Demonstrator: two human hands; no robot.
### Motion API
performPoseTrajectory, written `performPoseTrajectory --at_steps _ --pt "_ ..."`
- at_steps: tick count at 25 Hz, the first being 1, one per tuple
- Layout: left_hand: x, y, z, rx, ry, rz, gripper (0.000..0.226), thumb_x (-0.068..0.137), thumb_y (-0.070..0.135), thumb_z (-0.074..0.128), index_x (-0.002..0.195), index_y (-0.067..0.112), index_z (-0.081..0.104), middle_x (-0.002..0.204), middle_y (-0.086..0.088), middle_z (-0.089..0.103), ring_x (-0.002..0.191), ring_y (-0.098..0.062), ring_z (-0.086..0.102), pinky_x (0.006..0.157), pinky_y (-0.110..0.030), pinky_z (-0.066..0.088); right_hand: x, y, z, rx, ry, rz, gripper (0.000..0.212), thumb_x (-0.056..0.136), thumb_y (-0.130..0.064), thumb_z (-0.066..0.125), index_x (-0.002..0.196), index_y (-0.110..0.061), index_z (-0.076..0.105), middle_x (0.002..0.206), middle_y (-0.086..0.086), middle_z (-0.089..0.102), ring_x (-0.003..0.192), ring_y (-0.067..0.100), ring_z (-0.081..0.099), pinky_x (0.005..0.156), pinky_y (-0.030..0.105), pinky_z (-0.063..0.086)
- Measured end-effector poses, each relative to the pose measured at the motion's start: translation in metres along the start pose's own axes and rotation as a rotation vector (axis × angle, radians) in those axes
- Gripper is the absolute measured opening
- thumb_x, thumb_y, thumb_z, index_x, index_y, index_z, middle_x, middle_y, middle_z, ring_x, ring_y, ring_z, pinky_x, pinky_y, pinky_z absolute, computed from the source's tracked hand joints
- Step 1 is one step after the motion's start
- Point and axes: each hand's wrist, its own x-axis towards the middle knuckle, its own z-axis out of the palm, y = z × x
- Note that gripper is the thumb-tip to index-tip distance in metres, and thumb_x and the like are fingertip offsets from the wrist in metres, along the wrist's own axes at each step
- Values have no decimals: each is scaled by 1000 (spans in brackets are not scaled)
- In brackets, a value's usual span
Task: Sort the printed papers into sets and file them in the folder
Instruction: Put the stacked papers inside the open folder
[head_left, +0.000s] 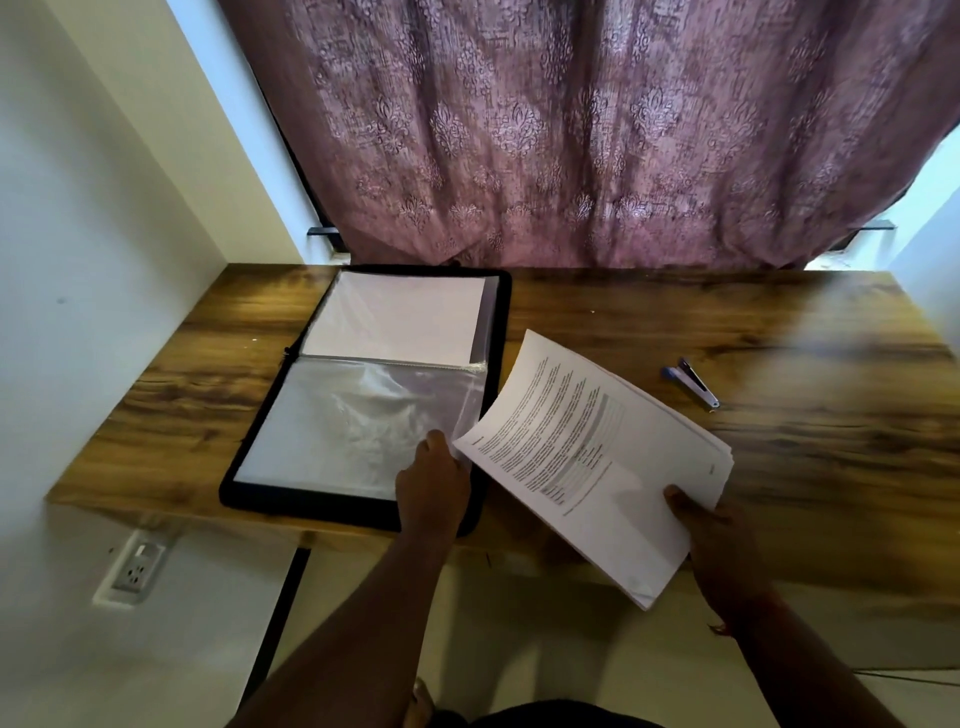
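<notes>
Hands at work over an open folder on a wooden counter.

The right hand grips a stack of printed papers by its near corner — raised, tilted — while the left hand pinches the edge of a clear sleeve; a stapler lies beyond.

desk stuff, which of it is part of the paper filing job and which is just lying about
Part of the job:
- stack of printed papers, held in the right hand
- open folder with clear sleeves, left hand at its near corner

Lying about:
- stapler on the desk
- curtain
- wall socket
</notes>
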Motion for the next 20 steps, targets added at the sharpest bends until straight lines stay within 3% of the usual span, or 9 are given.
performPoseTrajectory --at_steps 3,6,8,10,11,14,16,18,20 --pt "2 -2 -1 33 10 36 28 95 33 54 108 10 47 101 -7 64 87 -33 66 72 -38 48 4 2 1 -26 -45 48 17 95 -22 57 111 -18 59 111 17 66 100 37 65 84 61 54" --pt "6 -7 -3 98 14 95 31 88 33 63 106 11 50 100 -7 65 85 -31 68 74 -40 53 11 0 -1 -62 -63 77 34 92 -28 61 122 -11 57 115 18 65 101 37 64 84 61 54" --pt "9 -10 -5 123 -1 101 37 84 32 67 110 12 52 105 -7 63 86 -31 68 76 -41 55 15 -3 -4 -80 -92 55 61 81 -48 71 127 -11 56 116 15 65 105 36 63 89 59 53" --pt "12 -12 -7 140 -20 99 39 81 29 69 112 13 52 107 -6 63 88 -30 68 79 -43 55 23 -5 -9 -116 -138 43 91 57 -75 73 125 -16 57 113 9 67 103 30 65 89 54 53" --pt "13 -13 -6 160 -42 117 39 81 28 69 113 14 52 107 -5 63 88 -28 68 80 -43 55 27 -4 -11 -125 -153 41 92 53 -78 73 122 -18 58 113 8 67 103 29 65 89 52 53" --pt "13 -17 -1 219 -104 222 27 93 27 54 118 16 51 106 -2 66 90 -22 67 85 -38 52 35 -12 -5 -8 -188 119 37 83 -36 67 115 -19 58 117 15 65 105 34 64 89 53 52" --pt "14 -19 2 243 -140 233 27 98 27 42 121 15 49 104 -3 68 90 -23 67 82 -38 53 41 -14 0 44 -204 187 23 91 -15 60 114 -18 57 112 13 66 101 32 64 82 48 53" --pt "16 -19 -1 260 -198 194 31 98 27 41 125 13 46 105 -6 68 92 -26 67 80 -38 54 46 -12 4 30 -206 244 16 94 -9 58 108 -17 57 105 11 65 95 30 63 77 46 52" --pt "21 -15 -5 250 -251 165 35 96 27 44 128 12 42 109 -8 65 96 -28 66 80 -38 52 50 -11 4 -16 -217 312 10 95 -13 58 104 -18 57 106 14 64 98 35 61 86 56 51"
